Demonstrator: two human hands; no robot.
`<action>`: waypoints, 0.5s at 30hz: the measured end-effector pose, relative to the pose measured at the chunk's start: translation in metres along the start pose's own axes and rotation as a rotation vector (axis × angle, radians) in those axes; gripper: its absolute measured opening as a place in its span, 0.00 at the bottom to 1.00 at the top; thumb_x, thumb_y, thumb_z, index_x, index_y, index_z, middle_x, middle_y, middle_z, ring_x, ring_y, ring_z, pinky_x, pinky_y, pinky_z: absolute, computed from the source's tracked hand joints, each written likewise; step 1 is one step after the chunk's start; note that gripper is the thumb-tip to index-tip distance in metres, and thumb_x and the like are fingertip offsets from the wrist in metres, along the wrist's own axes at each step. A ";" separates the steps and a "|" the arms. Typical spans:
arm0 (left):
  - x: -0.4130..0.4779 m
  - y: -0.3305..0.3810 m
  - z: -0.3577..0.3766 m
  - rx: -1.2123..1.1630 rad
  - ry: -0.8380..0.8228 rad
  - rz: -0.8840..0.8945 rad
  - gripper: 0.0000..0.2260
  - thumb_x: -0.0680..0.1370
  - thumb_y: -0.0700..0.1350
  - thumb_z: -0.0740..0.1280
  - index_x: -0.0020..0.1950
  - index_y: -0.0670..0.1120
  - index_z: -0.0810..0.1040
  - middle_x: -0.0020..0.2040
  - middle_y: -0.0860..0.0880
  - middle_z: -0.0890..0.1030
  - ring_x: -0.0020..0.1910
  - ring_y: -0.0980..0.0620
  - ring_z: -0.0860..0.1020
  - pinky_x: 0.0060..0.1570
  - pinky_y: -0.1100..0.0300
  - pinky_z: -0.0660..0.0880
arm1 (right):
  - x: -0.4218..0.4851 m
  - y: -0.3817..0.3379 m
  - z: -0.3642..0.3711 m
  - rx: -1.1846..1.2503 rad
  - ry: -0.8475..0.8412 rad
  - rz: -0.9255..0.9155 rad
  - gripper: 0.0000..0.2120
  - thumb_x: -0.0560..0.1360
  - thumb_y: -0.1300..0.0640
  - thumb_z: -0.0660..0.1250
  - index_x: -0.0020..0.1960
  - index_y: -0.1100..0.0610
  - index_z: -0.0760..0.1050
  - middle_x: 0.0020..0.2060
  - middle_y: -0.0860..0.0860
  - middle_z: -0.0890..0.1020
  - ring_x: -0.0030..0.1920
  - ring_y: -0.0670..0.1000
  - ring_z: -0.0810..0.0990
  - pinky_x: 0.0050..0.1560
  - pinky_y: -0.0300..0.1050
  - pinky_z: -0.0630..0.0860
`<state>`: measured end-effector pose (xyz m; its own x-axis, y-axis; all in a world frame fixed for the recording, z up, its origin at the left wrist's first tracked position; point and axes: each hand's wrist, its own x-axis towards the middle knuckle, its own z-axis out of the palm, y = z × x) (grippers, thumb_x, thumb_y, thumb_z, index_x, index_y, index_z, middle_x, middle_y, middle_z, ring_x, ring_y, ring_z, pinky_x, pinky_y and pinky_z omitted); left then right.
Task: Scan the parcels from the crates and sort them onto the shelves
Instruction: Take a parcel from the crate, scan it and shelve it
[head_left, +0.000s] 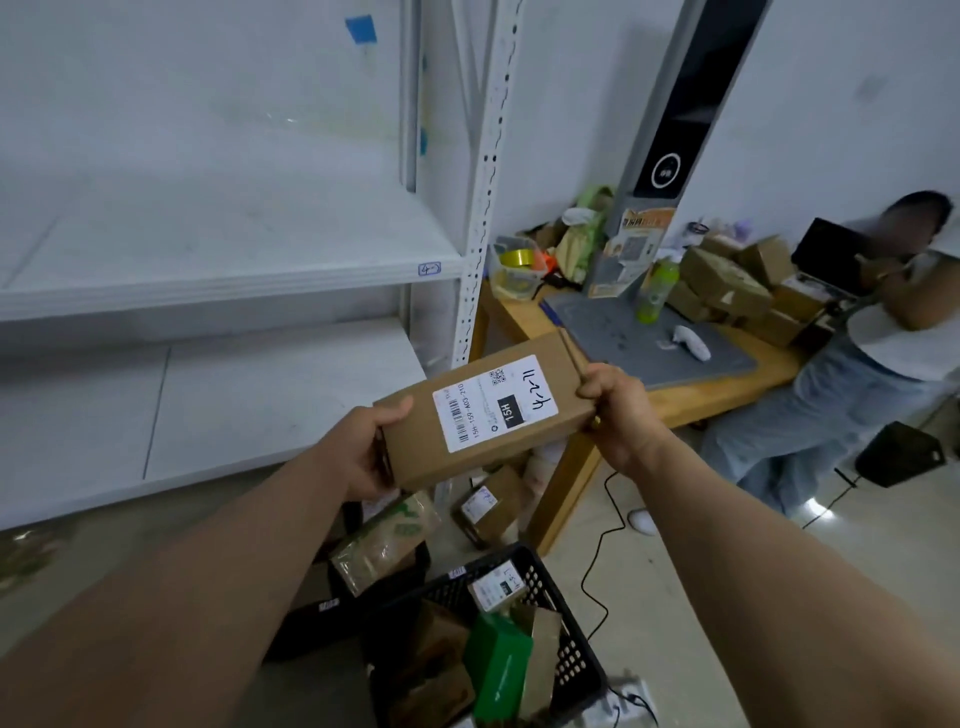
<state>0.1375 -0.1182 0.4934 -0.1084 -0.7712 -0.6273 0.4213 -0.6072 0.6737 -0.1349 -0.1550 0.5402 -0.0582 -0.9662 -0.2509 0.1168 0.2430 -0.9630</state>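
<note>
- Currently the parcel (483, 410), a flat brown cardboard box, is held in the air just left of the counter (727, 384), near its front corner and above the floor.
- Its long axis runs from lower left to upper right, with the broad labelled face turned up toward the camera.
- The left hand (363, 447) grips the lower-left short end, thumb on top and fingers underneath.
- The right hand (618, 410) curls round the upper-right short end, nearest the counter.
- Both long edges are free, and the parcel touches only the two hands.
- White shelves (234, 265) stand left of the counter, with open air between their front edge and the parcel.
- A black crate (571, 654) of parcels sits on the floor in front of the counter, below the held one.
- The white label (496, 402) shows a barcode, "15H-159-A03-210", a small QR code, "15H" in white on a black block, and handwriting that looks like "4-2-11".
- A small tag (429, 268) on the shelf edge has handwriting beginning "4-"; the rest cannot be read.
</note>
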 end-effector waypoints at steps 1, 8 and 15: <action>-0.002 0.002 -0.004 0.011 -0.012 -0.004 0.17 0.76 0.49 0.72 0.63 0.44 0.80 0.46 0.44 0.87 0.51 0.42 0.82 0.43 0.51 0.80 | 0.000 -0.003 0.004 0.001 0.001 0.001 0.09 0.63 0.60 0.63 0.42 0.52 0.71 0.43 0.53 0.74 0.44 0.52 0.73 0.41 0.47 0.68; 0.001 0.008 -0.017 0.108 -0.028 0.091 0.34 0.65 0.43 0.76 0.70 0.39 0.73 0.58 0.40 0.77 0.63 0.39 0.76 0.64 0.41 0.74 | 0.025 -0.014 0.019 0.103 -0.073 0.011 0.22 0.65 0.57 0.70 0.57 0.52 0.69 0.42 0.54 0.81 0.33 0.51 0.83 0.35 0.43 0.77; 0.021 0.019 -0.012 -0.125 0.041 0.254 0.24 0.71 0.49 0.76 0.65 0.45 0.78 0.59 0.41 0.78 0.58 0.40 0.78 0.52 0.45 0.79 | 0.076 -0.024 0.007 -0.012 -0.238 0.110 0.43 0.62 0.47 0.82 0.73 0.51 0.69 0.57 0.55 0.83 0.58 0.57 0.83 0.53 0.59 0.83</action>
<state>0.1537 -0.1437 0.4885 0.0502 -0.8859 -0.4611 0.5382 -0.3649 0.7597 -0.1349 -0.2346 0.5450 0.1888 -0.9265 -0.3254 0.0977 0.3475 -0.9326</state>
